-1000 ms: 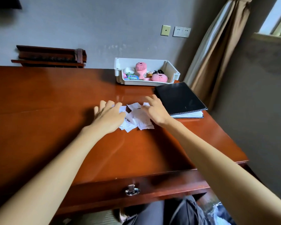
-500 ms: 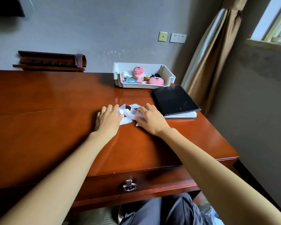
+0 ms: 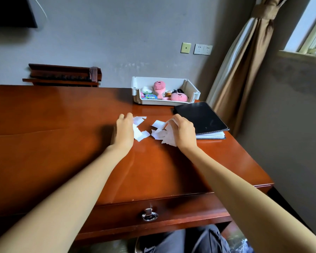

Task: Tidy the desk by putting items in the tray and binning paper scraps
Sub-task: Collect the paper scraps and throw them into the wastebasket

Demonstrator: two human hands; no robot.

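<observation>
White paper scraps lie on the wooden desk (image 3: 62,143) in two groups. My right hand (image 3: 183,131) grips a bunch of scraps (image 3: 164,136), lifted slightly off the wood. My left hand (image 3: 124,130) rests on its edge beside the other scraps (image 3: 140,132), fingers loosely curled against them. One loose scrap (image 3: 157,123) lies between the hands. At the back stands a white tray (image 3: 194,92) holding pink plush toys (image 3: 179,97) and small items.
A black folder (image 3: 201,117) lies on a notebook just right of my right hand. A dark wooden rack (image 3: 62,74) sits by the wall at the back left. The drawer handle (image 3: 149,214) is at the desk front. A curtain (image 3: 244,61) hangs at the right.
The hands, close together over one pile, have moved apart. The right hand has closed around part of the scraps and raised them; the left stays by the rest.
</observation>
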